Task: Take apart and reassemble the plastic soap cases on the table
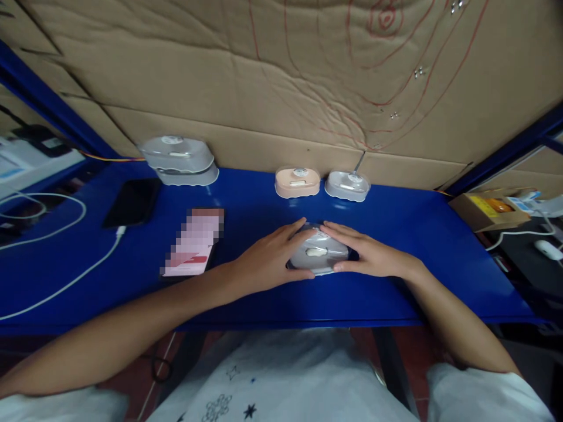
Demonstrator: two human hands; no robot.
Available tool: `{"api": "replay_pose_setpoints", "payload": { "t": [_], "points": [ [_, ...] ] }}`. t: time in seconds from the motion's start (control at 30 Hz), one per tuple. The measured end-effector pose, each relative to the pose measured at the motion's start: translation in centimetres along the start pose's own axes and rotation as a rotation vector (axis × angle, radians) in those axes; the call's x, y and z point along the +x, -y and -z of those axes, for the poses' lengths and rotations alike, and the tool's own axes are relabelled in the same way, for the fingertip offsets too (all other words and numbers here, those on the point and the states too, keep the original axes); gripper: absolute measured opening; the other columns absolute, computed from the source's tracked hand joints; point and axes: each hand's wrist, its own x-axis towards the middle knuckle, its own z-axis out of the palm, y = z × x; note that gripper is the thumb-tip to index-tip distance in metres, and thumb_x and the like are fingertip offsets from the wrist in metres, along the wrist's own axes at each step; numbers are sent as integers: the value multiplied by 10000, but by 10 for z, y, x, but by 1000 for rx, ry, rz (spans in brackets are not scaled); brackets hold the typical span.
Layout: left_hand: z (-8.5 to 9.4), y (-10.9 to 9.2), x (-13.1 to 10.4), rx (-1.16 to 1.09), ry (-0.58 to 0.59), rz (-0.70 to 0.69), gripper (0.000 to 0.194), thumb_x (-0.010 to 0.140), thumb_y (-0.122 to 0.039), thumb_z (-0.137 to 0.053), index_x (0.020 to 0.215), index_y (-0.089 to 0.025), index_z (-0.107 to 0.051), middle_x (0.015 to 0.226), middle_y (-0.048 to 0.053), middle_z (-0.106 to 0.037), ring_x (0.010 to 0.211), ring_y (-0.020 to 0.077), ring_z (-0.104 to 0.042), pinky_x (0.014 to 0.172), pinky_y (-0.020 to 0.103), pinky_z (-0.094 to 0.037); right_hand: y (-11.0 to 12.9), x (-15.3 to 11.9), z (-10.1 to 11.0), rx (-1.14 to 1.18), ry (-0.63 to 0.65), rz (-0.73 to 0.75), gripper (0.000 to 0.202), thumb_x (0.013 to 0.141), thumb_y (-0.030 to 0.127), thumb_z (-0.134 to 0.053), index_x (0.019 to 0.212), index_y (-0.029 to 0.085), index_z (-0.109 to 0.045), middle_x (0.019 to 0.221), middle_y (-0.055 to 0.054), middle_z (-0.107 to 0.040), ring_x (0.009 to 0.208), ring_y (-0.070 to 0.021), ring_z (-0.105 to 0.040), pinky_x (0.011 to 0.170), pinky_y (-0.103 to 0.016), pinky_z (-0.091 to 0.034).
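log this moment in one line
left hand: on gray box, left end; right hand: on its right end; behind: peach box, another gray box; surface: blue table

We seem to be at a workshop bench, though an office cannot be ruled out. We see a blue tabletop (264, 308) between blue metal frame bars (44, 98), backed by a makeshift corrugated cardboard partition (176, 76) with red drawn lines, and reddish floor tiles (417, 354) below.
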Motion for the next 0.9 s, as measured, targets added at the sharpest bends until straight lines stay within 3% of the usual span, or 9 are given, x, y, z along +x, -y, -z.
{"api": "replay_pose_setpoints", "payload": {
  "t": [0.1,0.27,0.4,0.53,0.73,0.9],
  "points": [
    [0,11,1,-62,-61,-10,743,924,-456,-801,1572,-315,-467,1727,135,-377,1570,350,-414,1263,534,-386,2,3,-3,-17,-14,40,835,1020,462,-682,1700,398,-202,1795,-11,-198,1664,-280,-178,1346,-566,-235],
    [-6,20,4,-198,-124,-53,765,880,-439,-845,1532,-297,-471,1609,153,-494,1526,344,-465,1244,532,-416,3,6,-5,-47,-36,62,821,1010,427,-702,1694,392,-249,1799,-29,-190,1661,-305,-187,1334,-592,-252],
    [-8,20,2,-192,-144,-86,758,911,-378,-825,1546,-321,-414,1624,137,-496,1533,325,-469,1241,522,-417,3,9,-9,-122,-55,93,879,974,451,-747,1693,408,-244,1803,-27,-174,1659,-324,-196,1321,-618,-284],
    [-6,22,0,-136,-125,-111,757,956,-365,-779,1583,-364,-355,1676,133,-444,1500,333,-523,1193,492,-476,3,13,-14,-209,-100,131,912,958,441,-768,1689,443,-222,1802,0,-168,1653,-347,-213,1316,-637,-303],
    [0,31,-1,56,-38,-140,757,955,-372,-772,1598,-326,-375,1739,183,-308,1398,401,-617,1113,489,-535,8,13,-17,-309,-114,132,919,982,431,-737,1702,431,-167,1807,9,-129,1657,-347,-197,1328,-615,-301],
    [6,34,3,-19,-4,-127,775,913,-335,-806,1566,-383,-392,1608,120,-427,1248,330,-701,1029,455,-573,3,16,-21,-312,-157,187,889,988,428,-727,1705,407,-201,1795,-41,-217,1639,-345,-270,1305,-616,-345]
  ]
}}
